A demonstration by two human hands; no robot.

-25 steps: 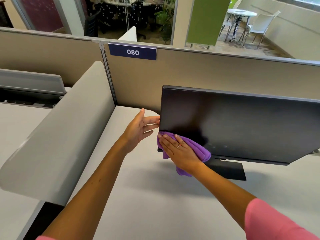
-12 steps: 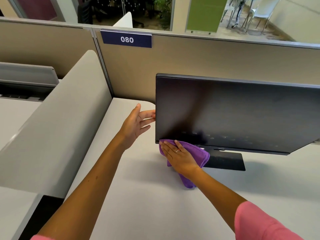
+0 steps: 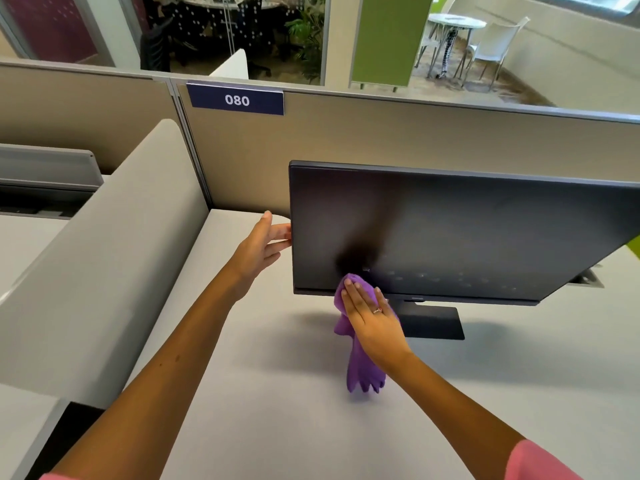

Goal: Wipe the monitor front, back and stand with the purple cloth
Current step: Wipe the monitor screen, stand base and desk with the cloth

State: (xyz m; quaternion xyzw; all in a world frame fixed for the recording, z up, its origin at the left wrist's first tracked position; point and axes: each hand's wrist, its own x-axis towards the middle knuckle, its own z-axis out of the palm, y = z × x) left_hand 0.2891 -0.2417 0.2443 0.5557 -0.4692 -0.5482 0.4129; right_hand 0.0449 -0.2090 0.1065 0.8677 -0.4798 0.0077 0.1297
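The monitor (image 3: 450, 230) stands on the grey bench (image 3: 277, 410), tilted, before the partition. The right hand (image 3: 372, 322), fingers (image 3: 353, 301) straight, presses the purple cloth (image 3: 360, 368) flat against the screen's lower edge, cloth tail hanging. The left hand (image 3: 258, 249), fingers extended, steadies the monitor's left edge.

Bright, even daylight; soft shadows on the pale grey desk (image 3: 277, 427); sharp focus, wide-angle bending at edges.

Purple cloth (image 3: 360, 368), black monitor (image 3: 450, 230), pale grey desk (image 3: 277, 410), beige partition (image 3: 381, 133), navy sign (image 3: 237, 99) lettered white.
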